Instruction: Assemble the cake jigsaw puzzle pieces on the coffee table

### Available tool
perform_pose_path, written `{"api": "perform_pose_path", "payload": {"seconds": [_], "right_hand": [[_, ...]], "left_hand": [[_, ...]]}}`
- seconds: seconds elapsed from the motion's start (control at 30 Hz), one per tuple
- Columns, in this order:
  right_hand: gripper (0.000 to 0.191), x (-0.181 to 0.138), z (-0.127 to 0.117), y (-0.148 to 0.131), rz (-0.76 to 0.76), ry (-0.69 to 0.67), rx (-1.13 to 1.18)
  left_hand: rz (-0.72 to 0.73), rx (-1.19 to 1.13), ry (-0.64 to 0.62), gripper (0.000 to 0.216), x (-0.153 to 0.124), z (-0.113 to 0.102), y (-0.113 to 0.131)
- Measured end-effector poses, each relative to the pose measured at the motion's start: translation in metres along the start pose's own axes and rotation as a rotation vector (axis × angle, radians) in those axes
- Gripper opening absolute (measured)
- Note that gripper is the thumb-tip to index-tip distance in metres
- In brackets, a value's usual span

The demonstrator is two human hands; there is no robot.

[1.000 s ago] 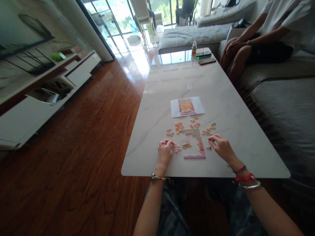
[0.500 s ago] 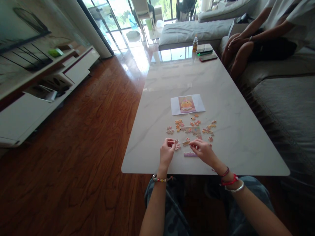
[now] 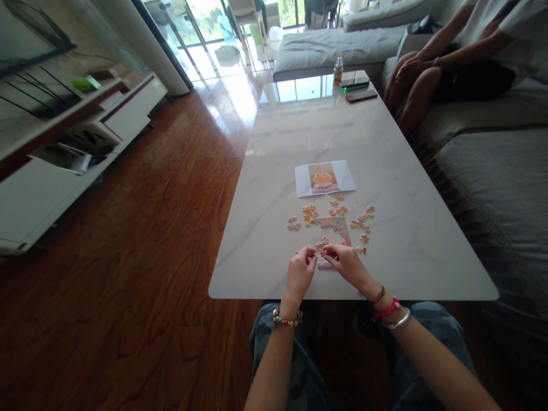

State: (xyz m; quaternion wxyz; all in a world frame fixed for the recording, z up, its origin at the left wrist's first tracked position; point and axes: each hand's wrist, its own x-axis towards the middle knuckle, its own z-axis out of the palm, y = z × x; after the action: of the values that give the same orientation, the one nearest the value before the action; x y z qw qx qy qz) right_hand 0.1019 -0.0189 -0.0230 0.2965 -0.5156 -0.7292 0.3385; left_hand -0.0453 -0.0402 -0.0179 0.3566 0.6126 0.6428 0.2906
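Observation:
My left hand (image 3: 301,269) is closed in a pinch just above the near part of the table, on a small pale puzzle piece mostly hidden by the fingers. Close beside it, my right hand (image 3: 346,261) pinches too, its fingertips on a puzzle piece at the small cluster of joined pieces (image 3: 322,242). Beyond the hands lies a partly joined puzzle border (image 3: 331,221), forming a top edge and a right side. A purple strip of joined pieces (image 3: 326,266) shows below the right hand, partly covered by it.
Loose puzzle pieces lie at the left (image 3: 293,223), upper left (image 3: 309,213) and right (image 3: 363,219). A creased picture sheet (image 3: 303,181) rests farther up the marble table (image 3: 257,251). A bottle (image 3: 338,71) and phones (image 3: 361,97) stand at the far end; a person sits on the sofa (image 3: 492,154).
My hands have come closer together; the left moved right, and the right moved slightly left. The piece in my left hand is now harder to see. The view has shifted slightly.

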Motion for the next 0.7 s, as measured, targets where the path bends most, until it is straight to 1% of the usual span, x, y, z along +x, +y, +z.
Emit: {"api": "perform_pose_path", "payload": {"seconds": [0.13, 0.2, 0.27, 0.33, 0.43, 0.57, 0.7], "right_hand": [[0.010, 0.002, 0.005, 0.008, 0.037, -0.034, -0.052], [0.011, 0.003, 0.006, 0.010, 0.051, -0.053, -0.042], [0.012, 0.004, 0.006, 0.011, 0.053, -0.067, -0.035], [0.013, 0.006, 0.006, 0.012, 0.040, -0.072, -0.054], [0.012, 0.008, 0.006, 0.011, 0.018, -0.074, -0.108], [0.013, 0.011, 0.008, 0.009, 0.063, -0.058, -0.139], [0.006, 0.015, 0.010, 0.008, 0.085, -0.063, -0.175]], "left_hand": [[0.057, 0.262, 0.093, 0.015, 0.002, 0.000, -0.004], [0.111, 0.350, 0.141, 0.018, 0.003, 0.001, -0.006], [0.176, 0.401, 0.146, 0.022, 0.003, 0.003, -0.007], [0.212, 0.432, 0.122, 0.025, 0.004, 0.005, -0.008], [0.215, 0.461, 0.093, 0.026, 0.003, 0.008, -0.009], [0.221, 0.467, 0.093, 0.024, 0.003, 0.010, -0.011], [0.230, 0.454, 0.097, 0.023, 0.003, 0.010, -0.011]]}}
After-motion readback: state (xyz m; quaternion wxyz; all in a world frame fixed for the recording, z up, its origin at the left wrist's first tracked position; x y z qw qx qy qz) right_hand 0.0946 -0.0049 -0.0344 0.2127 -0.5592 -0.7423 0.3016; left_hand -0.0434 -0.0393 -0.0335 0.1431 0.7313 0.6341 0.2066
